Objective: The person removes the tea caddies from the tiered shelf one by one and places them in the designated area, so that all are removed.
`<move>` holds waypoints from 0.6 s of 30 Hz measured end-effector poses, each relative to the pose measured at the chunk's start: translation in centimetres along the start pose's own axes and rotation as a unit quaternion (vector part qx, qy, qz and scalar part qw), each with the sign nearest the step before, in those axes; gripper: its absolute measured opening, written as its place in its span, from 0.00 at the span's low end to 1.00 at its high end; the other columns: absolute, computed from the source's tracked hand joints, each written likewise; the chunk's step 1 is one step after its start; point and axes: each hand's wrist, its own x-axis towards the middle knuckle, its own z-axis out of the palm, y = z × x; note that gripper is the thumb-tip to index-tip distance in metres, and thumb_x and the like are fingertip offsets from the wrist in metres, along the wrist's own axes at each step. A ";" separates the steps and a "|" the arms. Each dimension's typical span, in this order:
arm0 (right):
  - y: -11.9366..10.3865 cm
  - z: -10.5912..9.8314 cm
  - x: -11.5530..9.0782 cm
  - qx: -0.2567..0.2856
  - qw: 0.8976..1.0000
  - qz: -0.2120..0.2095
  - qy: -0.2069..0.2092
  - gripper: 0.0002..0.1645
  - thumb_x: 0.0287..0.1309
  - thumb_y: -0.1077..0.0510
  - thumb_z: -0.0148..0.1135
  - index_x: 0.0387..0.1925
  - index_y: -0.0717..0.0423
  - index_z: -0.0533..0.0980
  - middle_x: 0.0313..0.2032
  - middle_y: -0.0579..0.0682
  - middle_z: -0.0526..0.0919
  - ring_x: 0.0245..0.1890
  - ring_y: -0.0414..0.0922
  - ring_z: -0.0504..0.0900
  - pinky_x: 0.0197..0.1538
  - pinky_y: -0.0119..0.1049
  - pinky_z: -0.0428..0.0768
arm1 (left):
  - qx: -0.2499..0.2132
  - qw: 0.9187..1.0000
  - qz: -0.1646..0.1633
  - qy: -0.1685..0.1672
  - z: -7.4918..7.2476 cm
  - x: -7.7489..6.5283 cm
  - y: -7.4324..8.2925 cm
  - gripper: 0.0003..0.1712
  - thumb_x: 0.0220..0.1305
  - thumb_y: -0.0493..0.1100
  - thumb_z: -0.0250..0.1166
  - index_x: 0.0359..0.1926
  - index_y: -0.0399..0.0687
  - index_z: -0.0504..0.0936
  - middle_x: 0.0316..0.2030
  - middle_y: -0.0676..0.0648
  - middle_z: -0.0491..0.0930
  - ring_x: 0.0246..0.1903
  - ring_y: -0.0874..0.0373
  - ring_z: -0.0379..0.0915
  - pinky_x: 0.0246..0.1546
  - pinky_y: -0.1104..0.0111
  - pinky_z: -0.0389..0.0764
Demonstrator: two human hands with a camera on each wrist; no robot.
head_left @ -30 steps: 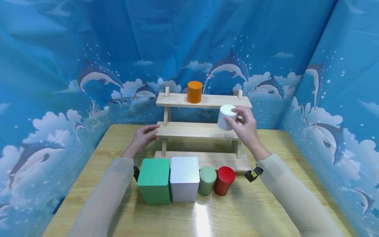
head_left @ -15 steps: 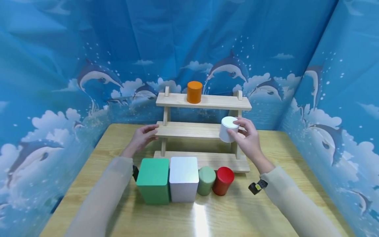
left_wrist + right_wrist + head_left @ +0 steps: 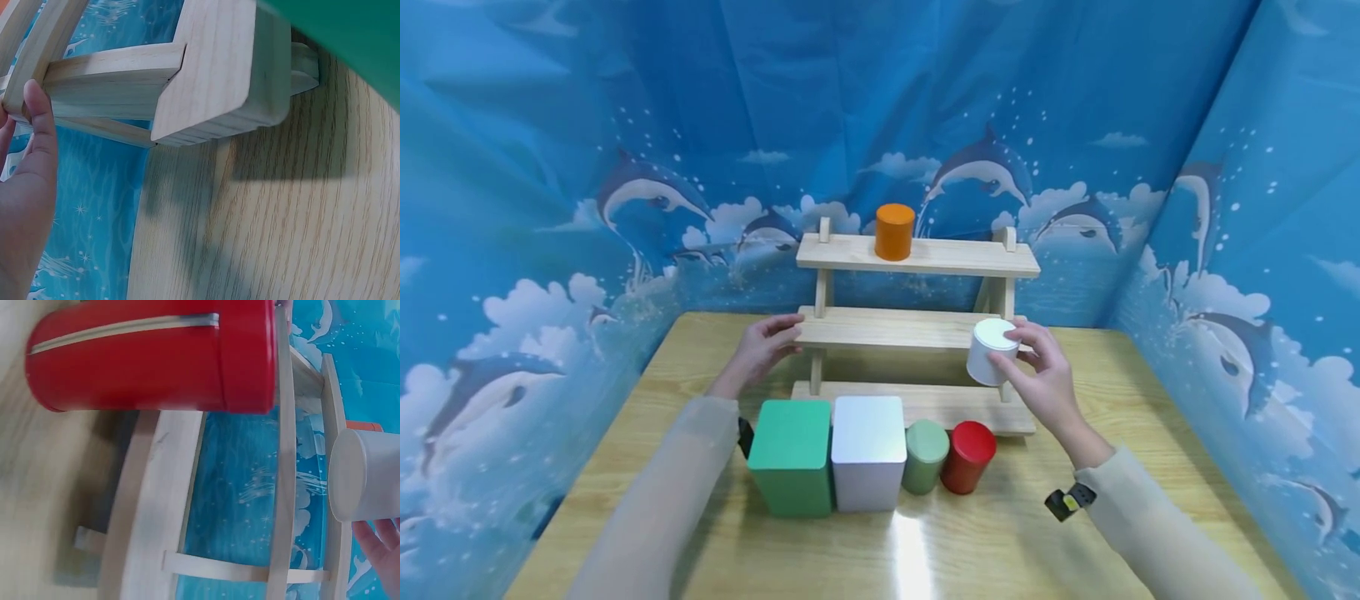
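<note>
My right hand [image 3: 1048,379] holds a white cylindrical tin [image 3: 985,362] between thumb and fingers, in front of the right part of a three-tier wooden display rack [image 3: 887,327]. In the right wrist view the tin's round base [image 3: 347,476] faces the camera, with fingers [image 3: 375,547] along its side. At the rack's left, my left hand [image 3: 756,354] grips the end of the middle shelf; the left wrist view has the thumb [image 3: 41,119] against that board. An orange tin [image 3: 893,233] stands on the top shelf, left of its middle.
Before the rack, in a row on the wooden table [image 3: 1037,542], stand a green box [image 3: 792,492], a silver box [image 3: 868,483], a light green tin [image 3: 925,467] and a red tin [image 3: 966,467]. A blue dolphin-print curtain [image 3: 775,100] encloses the back and sides.
My right hand has moved the white tin down and slightly right, from before the gap under the top shelf to below the middle shelf's level. The left hand stays put.
</note>
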 end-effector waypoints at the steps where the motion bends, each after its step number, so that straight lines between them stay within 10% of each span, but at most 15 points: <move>1: 0.1 -0.1 -0.2 0.000 1.000 0.000 0.001 0.18 0.45 0.77 0.65 0.41 0.76 0.72 0.50 0.68 0.71 0.49 0.47 0.72 0.45 0.27 0.79 | 0.002 1.000 0.001 0.001 -0.1 0.2 -0.2 0.23 0.64 0.40 0.60 0.59 0.39 0.71 0.54 0.45 0.71 0.41 0.57 0.74 0.43 0.67 0.80; 18: 1.0 -1.7 -3.4 -0.014 1.000 -0.005 0.016 0.19 0.42 0.80 0.65 0.40 0.76 0.72 0.49 0.70 0.72 0.50 0.43 0.73 0.44 0.26 0.79 | -0.003 1.000 0.000 -0.014 0.4 -0.7 0.8 0.24 0.65 0.37 0.58 0.61 0.35 0.67 0.52 0.46 0.71 0.40 0.58 0.74 0.44 0.66 0.80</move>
